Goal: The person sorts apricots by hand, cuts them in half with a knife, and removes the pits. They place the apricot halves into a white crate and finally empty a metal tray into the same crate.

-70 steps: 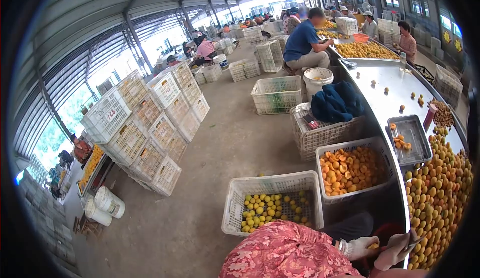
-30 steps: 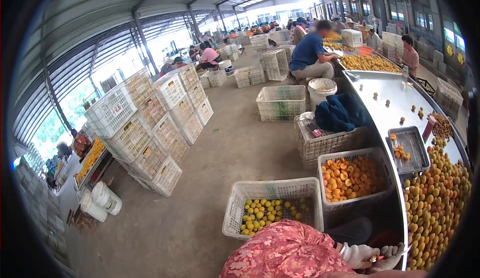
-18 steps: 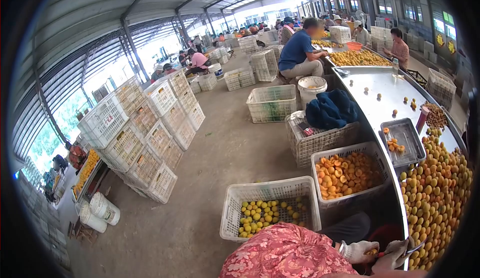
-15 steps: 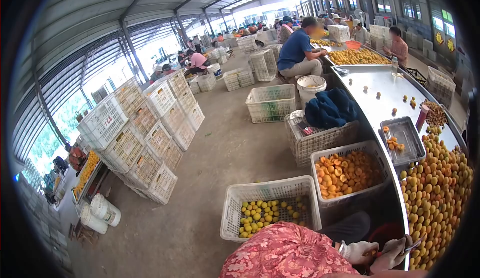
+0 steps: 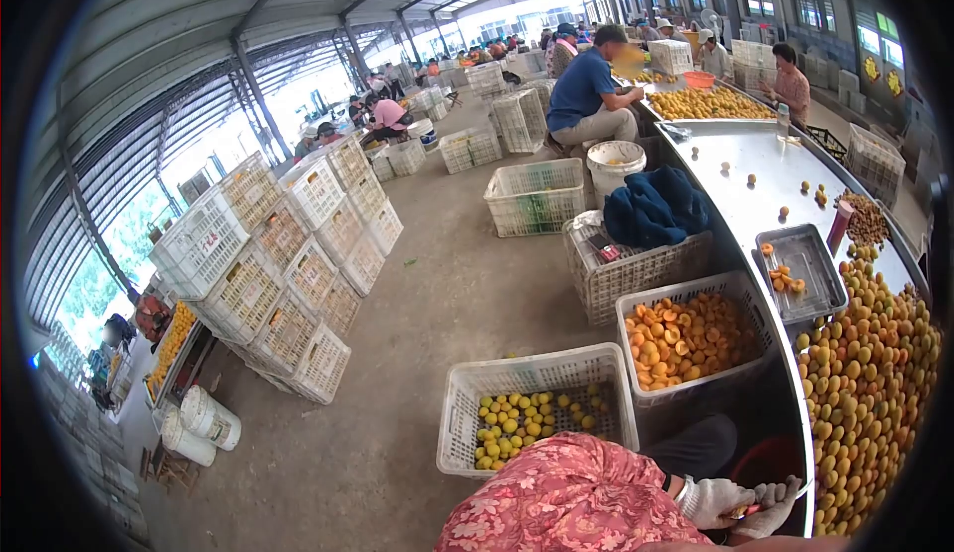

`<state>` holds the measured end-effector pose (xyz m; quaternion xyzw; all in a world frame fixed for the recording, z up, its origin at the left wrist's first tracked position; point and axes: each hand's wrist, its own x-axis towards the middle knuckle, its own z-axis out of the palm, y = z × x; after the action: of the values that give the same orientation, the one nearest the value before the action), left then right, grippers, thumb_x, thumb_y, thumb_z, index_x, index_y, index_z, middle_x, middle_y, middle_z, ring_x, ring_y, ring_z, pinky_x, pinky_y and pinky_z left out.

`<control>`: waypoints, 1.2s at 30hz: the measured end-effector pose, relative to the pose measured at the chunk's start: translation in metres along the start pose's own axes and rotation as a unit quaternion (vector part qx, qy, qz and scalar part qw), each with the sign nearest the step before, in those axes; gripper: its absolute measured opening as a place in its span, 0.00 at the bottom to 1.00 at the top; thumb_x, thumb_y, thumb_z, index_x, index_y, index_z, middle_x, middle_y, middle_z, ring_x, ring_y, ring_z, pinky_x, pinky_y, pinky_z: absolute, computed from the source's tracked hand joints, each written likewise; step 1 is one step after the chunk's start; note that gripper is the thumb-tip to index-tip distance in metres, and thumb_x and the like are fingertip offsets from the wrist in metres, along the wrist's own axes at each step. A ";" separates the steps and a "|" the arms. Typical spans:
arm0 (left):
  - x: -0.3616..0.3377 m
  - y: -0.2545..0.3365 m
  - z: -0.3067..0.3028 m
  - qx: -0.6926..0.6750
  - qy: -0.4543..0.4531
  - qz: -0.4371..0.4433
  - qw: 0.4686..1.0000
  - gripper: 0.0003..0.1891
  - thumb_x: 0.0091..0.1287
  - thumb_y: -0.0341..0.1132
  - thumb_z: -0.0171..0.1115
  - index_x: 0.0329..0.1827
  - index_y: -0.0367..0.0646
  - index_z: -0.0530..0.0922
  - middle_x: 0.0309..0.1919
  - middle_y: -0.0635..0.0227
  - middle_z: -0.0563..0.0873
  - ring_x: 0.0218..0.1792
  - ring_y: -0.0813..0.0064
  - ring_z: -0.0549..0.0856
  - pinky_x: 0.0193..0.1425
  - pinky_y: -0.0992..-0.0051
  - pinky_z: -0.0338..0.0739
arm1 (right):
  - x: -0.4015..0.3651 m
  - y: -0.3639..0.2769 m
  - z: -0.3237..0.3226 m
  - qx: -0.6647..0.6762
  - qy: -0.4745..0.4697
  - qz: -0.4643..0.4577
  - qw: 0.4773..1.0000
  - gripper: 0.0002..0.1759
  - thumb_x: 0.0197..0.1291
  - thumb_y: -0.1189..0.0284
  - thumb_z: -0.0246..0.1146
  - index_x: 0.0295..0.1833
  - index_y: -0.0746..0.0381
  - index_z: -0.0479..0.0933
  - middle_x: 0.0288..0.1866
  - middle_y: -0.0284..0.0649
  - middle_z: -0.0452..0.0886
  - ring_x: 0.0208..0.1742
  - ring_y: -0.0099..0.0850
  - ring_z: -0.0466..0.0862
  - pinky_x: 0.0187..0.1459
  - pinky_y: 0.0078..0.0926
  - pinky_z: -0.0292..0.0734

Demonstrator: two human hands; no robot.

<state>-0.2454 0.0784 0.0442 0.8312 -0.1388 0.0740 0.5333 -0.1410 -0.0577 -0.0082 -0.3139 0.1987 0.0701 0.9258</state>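
At the lower right, both my hands wear whitish gloves and meet close together beside the metal table edge. My left hand, below a red floral sleeve, is closed around an apricot, of which only a small orange-pink part shows. Pressed up against it, my right hand is closed on what looks like a small knife; its thin pale end sticks out toward the table, and the handle is hidden. Whole apricots lie heaped on the table just right of my hands. A dark red bucket sits behind them.
A crate of halved apricots stands left of the table, and a crate with yellow-green fruit is nearer me. On the metal table lies a tray with some halves. A person in blue sits farther along.
The knife's tip has swung upward and pulled in from the fruit heap. My right hand has turned and shifted slightly left, and less of the apricot shows. The view has tilted slightly.
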 end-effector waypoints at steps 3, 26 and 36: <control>0.008 -0.025 0.021 0.006 -0.022 -0.011 1.000 0.15 0.60 0.35 0.64 0.47 0.40 0.73 0.33 0.50 0.84 0.39 0.47 0.84 0.40 0.58 0.77 | 0.011 0.000 -0.008 0.024 0.001 -0.002 1.000 0.11 0.70 0.62 0.62 0.43 0.58 0.73 0.16 0.22 0.52 0.14 0.14 0.52 0.17 0.16 0.48; 0.059 -0.023 0.018 -0.425 -0.081 -0.157 0.888 0.35 0.71 0.67 0.48 0.57 0.40 0.78 0.39 0.75 0.83 0.28 0.88 0.76 0.28 0.87 0.68 | -0.081 -0.047 0.022 -0.424 -0.075 -0.061 0.901 0.19 0.59 0.72 0.69 0.55 0.63 0.77 0.36 0.32 0.83 0.27 0.15 0.77 0.25 0.12 0.69; 0.077 -0.062 0.024 -0.533 -0.103 -0.303 0.783 0.39 0.71 0.70 0.41 0.68 0.44 0.68 0.29 0.70 0.80 0.18 0.79 0.73 0.21 0.79 0.66 | -0.069 -0.039 0.006 -0.298 -0.024 -0.042 0.953 0.16 0.59 0.73 0.68 0.52 0.63 0.79 0.31 0.32 0.81 0.21 0.17 0.75 0.21 0.14 0.69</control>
<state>-0.1540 0.0691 0.0008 0.4161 0.0492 -0.2630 0.8690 -0.1919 -0.0850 0.0463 -0.5816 0.1325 0.0943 0.7970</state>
